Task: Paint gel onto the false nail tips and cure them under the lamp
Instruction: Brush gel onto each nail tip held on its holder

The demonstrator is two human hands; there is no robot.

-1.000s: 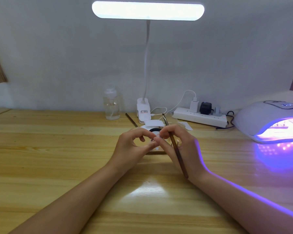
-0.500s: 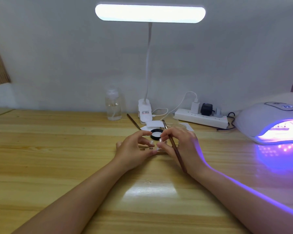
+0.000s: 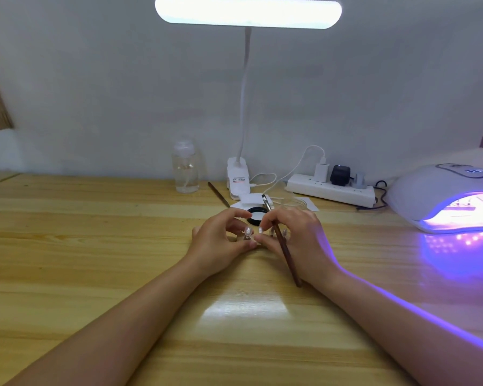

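Smearing is the main risk: the left hand (image 3: 221,240) and right hand (image 3: 296,235) crowd together over the false nail tips (image 3: 248,232), which stand in a short row between the fingertips at the centre of the worktop (image 3: 95,246), and wet gel could be brushed off by a knuckle or the heel of a palm. The right grip is curled round a brown brush (image 3: 283,246), bristle end up toward 12 o'clock and handle trailing back toward 5 o'clock over the wrist; with that hand also reaching for the tips, the long handle could swing and knock one over. The left grip seems to pinch at the leftmost tip or its holder, though the contact is too small to be sure of. The open black-rimmed gel pot (image 3: 255,213) sits just beyond the fingers at 12 o'clock, close enough to be nudged.

The curing lamp (image 3: 441,196) glows violet well off at 2 o'clock, so carrying the tips there means a long reach across, and a tilt could let gel run.

Pale wood planks make up the surface, glossy under a white desk lamp (image 3: 248,12) clipped at the back. Against the plain grey wall stand a clear bottle (image 3: 186,171), a second brush (image 3: 218,194) and a power strip (image 3: 332,190)
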